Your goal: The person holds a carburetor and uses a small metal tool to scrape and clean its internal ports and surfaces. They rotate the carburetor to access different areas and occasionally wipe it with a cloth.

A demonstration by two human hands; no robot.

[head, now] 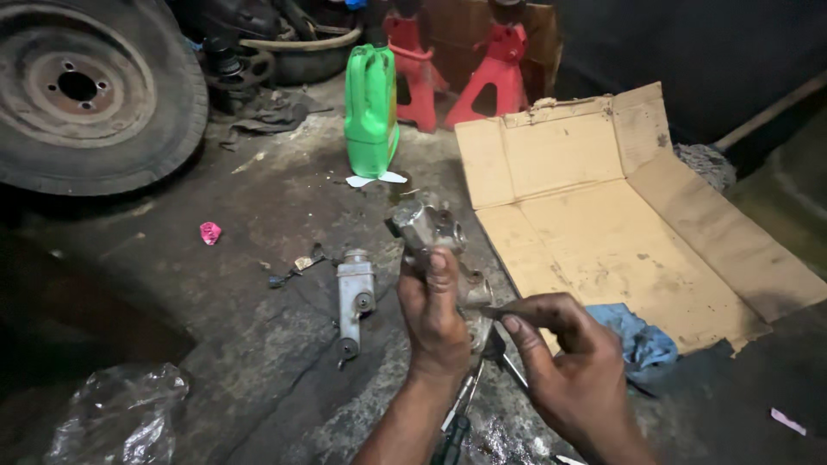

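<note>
Grey cast-metal cylinder body (435, 250), long axis tilted upright, gripped in left hand (435, 314); right hand (564, 362) pinches thin tool (500, 312) at its lower end.

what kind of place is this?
Likely a car repair garage floor: a worn wheel at the back, red jack stands, a green fluid jug, and the left hand holding a metal cylinder part over oily concrete.

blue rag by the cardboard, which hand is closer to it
Right. The right hand sits just left of the blue rag, nearly against it. The left hand, gripping the metal cylinder part, is farther left, beyond the right hand.
</note>
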